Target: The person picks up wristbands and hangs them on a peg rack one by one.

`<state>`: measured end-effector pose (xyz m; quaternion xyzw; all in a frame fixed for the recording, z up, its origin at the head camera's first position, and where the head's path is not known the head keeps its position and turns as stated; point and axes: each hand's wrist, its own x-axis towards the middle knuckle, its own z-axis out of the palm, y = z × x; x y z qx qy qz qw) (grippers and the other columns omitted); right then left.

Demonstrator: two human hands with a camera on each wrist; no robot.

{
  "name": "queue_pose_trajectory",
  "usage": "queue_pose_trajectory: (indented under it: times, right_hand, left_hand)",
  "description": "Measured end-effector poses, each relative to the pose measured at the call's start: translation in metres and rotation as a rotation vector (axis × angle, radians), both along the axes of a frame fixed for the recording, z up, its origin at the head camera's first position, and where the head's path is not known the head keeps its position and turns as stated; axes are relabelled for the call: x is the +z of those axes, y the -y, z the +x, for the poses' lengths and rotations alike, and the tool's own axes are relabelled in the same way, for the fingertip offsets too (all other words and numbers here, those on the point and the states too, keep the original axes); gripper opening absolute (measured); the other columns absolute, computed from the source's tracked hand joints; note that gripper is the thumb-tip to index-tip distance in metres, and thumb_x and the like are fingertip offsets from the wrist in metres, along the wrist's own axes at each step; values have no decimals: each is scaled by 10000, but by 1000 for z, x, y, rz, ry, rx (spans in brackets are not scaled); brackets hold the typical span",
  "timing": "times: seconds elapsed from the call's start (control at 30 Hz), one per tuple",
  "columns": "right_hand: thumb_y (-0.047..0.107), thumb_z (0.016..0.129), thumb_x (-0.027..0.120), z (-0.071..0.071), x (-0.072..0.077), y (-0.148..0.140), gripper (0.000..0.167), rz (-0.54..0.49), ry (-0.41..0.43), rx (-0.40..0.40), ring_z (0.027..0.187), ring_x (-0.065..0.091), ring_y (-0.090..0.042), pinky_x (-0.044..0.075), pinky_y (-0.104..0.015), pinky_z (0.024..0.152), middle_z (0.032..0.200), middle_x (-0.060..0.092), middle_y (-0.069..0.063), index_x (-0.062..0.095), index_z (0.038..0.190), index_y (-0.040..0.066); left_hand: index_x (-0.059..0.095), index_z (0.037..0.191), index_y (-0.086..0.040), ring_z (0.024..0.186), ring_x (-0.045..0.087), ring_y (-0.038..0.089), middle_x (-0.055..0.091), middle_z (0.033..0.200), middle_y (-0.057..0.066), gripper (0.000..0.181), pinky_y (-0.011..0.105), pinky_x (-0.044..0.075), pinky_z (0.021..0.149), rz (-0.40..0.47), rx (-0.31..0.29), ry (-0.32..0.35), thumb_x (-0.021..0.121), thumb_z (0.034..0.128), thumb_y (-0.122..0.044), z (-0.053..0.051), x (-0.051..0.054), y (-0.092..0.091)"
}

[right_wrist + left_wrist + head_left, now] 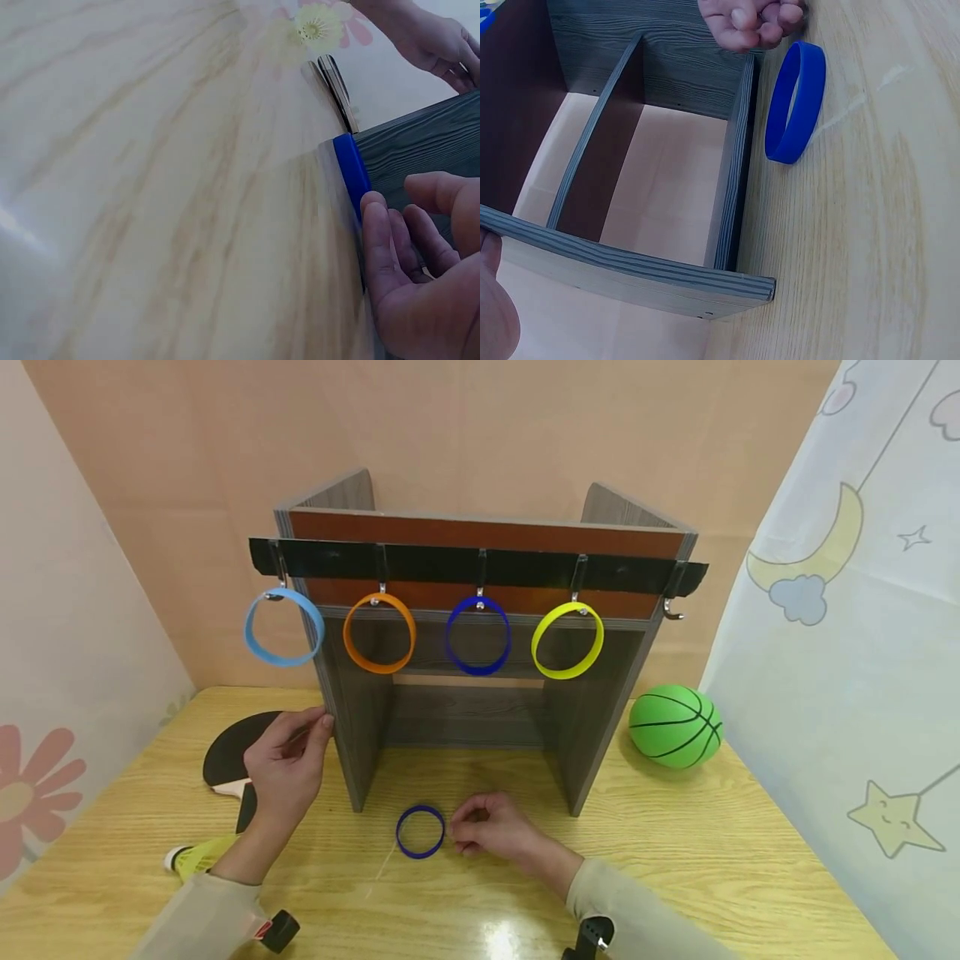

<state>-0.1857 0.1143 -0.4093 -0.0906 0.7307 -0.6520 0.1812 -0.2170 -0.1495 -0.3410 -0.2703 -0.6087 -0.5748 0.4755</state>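
Observation:
A dark blue wristband (421,832) lies on the wooden table before the grey shelf unit (348,710). Just to its right is my right hand (495,831), with fingers loosely bent and nothing held. In the right wrist view its fingertips come very near the blue band (351,169); contact is unclear. My left hand (288,764) touches the shelf's left side panel at its front edge; whether the fingers pinch it is hidden. From the hooks on the black strip (431,564) hang a light blue wristband (255,647), an orange one (348,647), a blue one (480,670) and a yellow one (567,674).
The rightmost hook (673,610) bears no band. A green ball (675,727) rests right of the shelf. On the left lie a black table tennis paddle (228,747) and a yellow shuttlecock (197,858), both partly behind my left arm.

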Motion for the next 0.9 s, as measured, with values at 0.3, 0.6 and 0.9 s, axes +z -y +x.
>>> queue_pose_trajectory:
  times: [0.3,0.6,0.9]
  right_hand:
    - [12,806,707,-3,-4,6,164,15,-30,-40,704,646,-231,572,-332,638,796,638,-120,629,931,-61]
    - [-5,792,715,-8,0,15,162,118,-113,-13,630,637,-207,561,-312,560,731,641,-93,645,918,-78]
    - [10,785,739,-10,1,18,85,188,-117,-12,540,557,-152,510,-264,488,636,626,-108,665,797,-29]
  left_hand:
    - [631,856,219,705,633,84,615,738,234,86,188,539,702,6,-6,6,615,772,219,4,4,-3]
    - [639,852,209,696,629,87,618,730,222,87,182,537,699,3,15,-7,621,767,217,5,6,-2]
    - [634,856,213,697,633,92,616,738,232,84,185,539,695,15,-13,-2,631,773,206,4,4,-3]
